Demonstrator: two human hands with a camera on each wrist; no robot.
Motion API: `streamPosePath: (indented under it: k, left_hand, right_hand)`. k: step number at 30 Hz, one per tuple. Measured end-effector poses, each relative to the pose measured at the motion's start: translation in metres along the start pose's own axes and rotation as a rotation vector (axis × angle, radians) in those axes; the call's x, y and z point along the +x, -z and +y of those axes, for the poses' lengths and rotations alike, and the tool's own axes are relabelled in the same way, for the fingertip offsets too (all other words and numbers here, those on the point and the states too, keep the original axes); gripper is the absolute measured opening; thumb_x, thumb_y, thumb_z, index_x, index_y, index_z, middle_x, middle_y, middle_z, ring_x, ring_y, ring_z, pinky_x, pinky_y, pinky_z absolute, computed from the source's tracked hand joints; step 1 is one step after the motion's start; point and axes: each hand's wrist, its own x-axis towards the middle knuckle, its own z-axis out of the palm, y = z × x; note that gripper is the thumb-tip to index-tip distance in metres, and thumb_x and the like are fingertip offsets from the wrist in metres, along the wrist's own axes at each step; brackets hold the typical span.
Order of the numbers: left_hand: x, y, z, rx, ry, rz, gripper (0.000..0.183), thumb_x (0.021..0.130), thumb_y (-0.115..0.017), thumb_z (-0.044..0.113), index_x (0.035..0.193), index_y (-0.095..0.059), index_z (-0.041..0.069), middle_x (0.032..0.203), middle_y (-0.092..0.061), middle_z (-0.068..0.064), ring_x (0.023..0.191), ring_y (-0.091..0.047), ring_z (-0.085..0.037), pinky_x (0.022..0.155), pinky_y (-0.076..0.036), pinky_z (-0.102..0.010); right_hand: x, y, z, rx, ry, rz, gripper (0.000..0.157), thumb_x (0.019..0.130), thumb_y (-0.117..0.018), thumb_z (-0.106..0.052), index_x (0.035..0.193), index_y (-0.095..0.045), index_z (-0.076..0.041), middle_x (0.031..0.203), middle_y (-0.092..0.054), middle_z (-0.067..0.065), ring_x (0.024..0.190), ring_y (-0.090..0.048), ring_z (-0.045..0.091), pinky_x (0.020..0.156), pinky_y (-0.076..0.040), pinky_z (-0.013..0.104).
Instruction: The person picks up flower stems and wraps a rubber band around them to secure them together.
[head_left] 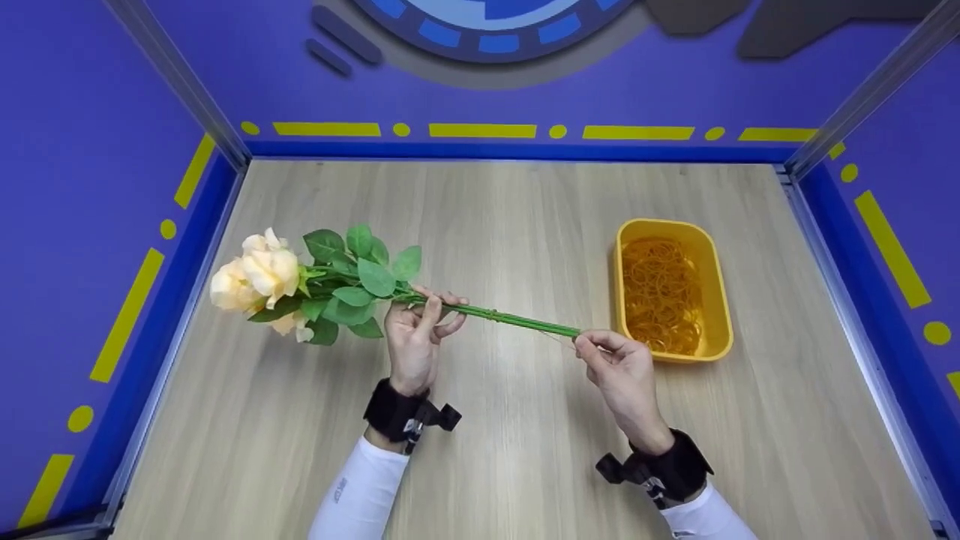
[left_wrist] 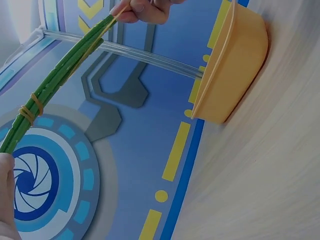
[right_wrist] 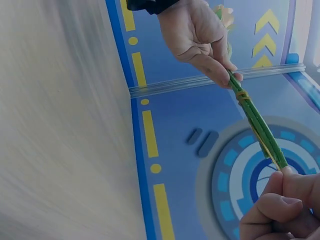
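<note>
A bunch of artificial roses, with cream blooms and green leaves, lies across the view, blooms to the left. My left hand grips its green stems just below the leaves. Around the middle of the stems a rubber band is wound in several loops. One strand of it runs taut along the stems to their cut ends. There my right hand pinches the strand between thumb and forefinger, right at the stem tips; whether it also grips the stems is hard to tell.
On the right of the wooden table stands a yellow tub holding many loose rubber bands, just beyond my right hand. Blue panels with yellow marks wall the table at the back and both sides.
</note>
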Motion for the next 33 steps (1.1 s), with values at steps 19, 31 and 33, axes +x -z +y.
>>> streamPosePath:
  k: [19, 31, 33]
  left_hand:
    - [0.000, -0.002, 0.002, 0.084, -0.082, -0.039, 0.006, 0.107, -0.060, 0.010, 0.102, -0.061, 0.011, 0.096, -0.080, 0.000, 0.098, -0.080, -0.017, 0.085, -0.068, -0.035]
    - [-0.009, -0.009, -0.001, 0.100, -0.101, -0.040, 0.007, 0.108, -0.056, 0.006, 0.103, -0.060, 0.009, 0.098, -0.080, -0.001, 0.099, -0.080, -0.017, 0.085, -0.068, -0.034]
    - [-0.010, -0.011, -0.002, 0.074, -0.087, -0.044, 0.007, 0.108, -0.057, 0.006, 0.104, -0.060, 0.010, 0.099, -0.080, -0.001, 0.099, -0.080, -0.018, 0.086, -0.067, -0.034]
  right_hand:
    - [-0.005, -0.005, 0.004, -0.291, 0.348, 0.190, 0.006, 0.086, -0.082, 0.008, 0.091, -0.079, 0.006, 0.071, -0.074, -0.004, 0.050, -0.046, -0.005, 0.044, -0.034, 0.009]
    - [-0.007, -0.010, -0.002, -0.675, 0.736, 0.215, 0.013, 0.080, -0.088, 0.002, 0.086, -0.081, -0.007, 0.075, -0.074, 0.006, 0.053, -0.038, 0.001, 0.044, -0.027, 0.014]
    - [-0.006, -0.011, -0.002, -0.709, 0.766, 0.207, 0.013, 0.080, -0.088, 0.002, 0.086, -0.080, -0.006, 0.076, -0.073, 0.006, 0.056, -0.042, 0.003, 0.047, -0.029, 0.015]
